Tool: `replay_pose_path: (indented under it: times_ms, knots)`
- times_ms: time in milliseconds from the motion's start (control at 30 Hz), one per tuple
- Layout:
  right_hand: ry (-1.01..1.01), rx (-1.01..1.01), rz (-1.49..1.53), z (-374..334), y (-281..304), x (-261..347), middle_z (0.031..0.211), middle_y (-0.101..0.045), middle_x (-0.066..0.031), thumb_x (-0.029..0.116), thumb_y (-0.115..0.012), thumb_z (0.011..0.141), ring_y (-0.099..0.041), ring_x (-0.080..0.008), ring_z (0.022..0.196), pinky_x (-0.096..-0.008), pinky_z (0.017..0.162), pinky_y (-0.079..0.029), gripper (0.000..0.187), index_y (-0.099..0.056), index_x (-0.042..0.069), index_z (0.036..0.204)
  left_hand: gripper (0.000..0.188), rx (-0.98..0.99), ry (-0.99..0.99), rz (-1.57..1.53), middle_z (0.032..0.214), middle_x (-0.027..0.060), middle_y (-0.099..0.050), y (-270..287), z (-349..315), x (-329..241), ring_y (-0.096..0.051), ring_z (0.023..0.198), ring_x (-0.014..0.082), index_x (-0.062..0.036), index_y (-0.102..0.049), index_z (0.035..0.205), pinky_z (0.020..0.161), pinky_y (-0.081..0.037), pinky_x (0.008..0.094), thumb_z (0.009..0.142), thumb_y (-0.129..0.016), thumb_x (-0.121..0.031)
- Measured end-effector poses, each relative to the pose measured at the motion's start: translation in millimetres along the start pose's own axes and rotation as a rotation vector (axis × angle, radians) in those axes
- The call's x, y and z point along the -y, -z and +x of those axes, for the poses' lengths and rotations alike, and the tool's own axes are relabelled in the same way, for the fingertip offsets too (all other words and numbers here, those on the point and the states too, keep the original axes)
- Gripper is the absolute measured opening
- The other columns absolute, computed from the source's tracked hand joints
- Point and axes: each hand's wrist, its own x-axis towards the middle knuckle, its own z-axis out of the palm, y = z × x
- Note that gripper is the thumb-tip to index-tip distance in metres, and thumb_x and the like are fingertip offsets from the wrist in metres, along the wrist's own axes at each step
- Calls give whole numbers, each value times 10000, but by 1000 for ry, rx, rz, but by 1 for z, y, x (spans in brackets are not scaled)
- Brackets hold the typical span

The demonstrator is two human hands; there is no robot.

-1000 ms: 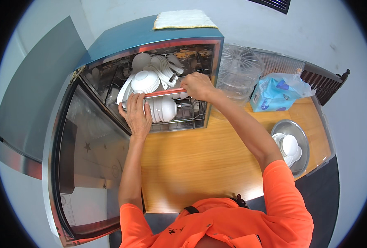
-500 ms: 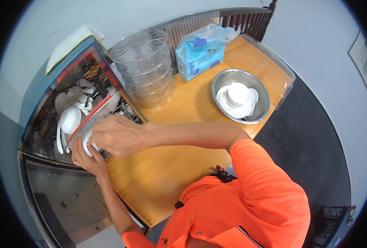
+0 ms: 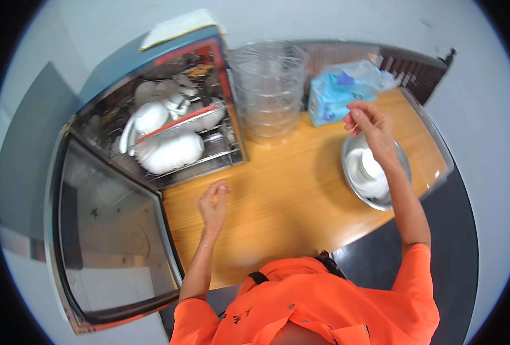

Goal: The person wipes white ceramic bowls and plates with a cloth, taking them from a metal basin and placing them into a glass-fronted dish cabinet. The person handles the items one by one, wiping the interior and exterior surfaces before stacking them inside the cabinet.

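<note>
My left hand hovers over the wooden table in front of the cabinet, fingers loosely bent and holding nothing. Over the far rim of a steel basin hangs my right hand, its fingers apart with nothing between them. White cups and small white dishes lie in that basin, partly covered by my right hand and forearm. Inside the cabinet, a row of white bowls sits on the lower wire rack. Behind it are a white bowl stack and several white spoons.
The cabinet's glass door stands swung out at the left. Clear stacked tiers stand on the table beside the blue cabinet. A blue plastic-wrapped pack is behind the basin. A folded cloth lies atop the cabinet.
Both hands have left the white bowls at the rack. My right hand has swung right to above the basin; my left has drawn back over the table. The view has turned.
</note>
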Motion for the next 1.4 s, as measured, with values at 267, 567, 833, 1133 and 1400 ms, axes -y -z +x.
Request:
replay_pose_path:
  times_ms: [267,567,833,1133,1400]
  knots:
    - [813,205,-378,139,-150,118,938,-675,-100,226,-569,899,-636,-186,866,-292,738,-503,299,-620,-6,1080,143,9,31,56,739,103,-686,18,-40,-21,-664,708,190,-11,-667,926,665,-498,297,876,-563,-95]
    - [644,361,-890,264,-268,97,1125,-621,-174,358,-580,843,-594,-307,1028,-386,869,-468,445,-599,34,1148,151,-128,267,65,710,110,-677,52,-129,9,-659,646,148,19,-664,914,590,-507,262,863,-545,-60]
    - [302,102,28,223,-122,113,849,-656,-175,198,-530,863,-648,-246,804,-370,724,-523,278,-633,-57,895,164,78,346,-143,705,53,-658,17,-120,15,-622,677,86,19,-667,940,609,-484,229,893,-544,-78]
    - [-245,-320,600,-11,197,25,913,-673,-118,211,-533,879,-662,-206,763,-338,700,-551,278,-603,-1,1045,261,592,396,-527,928,69,-645,-112,-51,-53,-618,800,116,-17,-563,1158,676,-495,244,928,-527,-135]
    - [-514,-340,333,-157,273,-52,933,-626,-110,50,-570,667,-614,-192,835,-273,764,-497,446,-568,-56,1100,718,729,571,-377,1347,145,-404,-328,-23,-92,-497,1127,220,-76,-265,1412,810,-494,344,841,-634,-307]
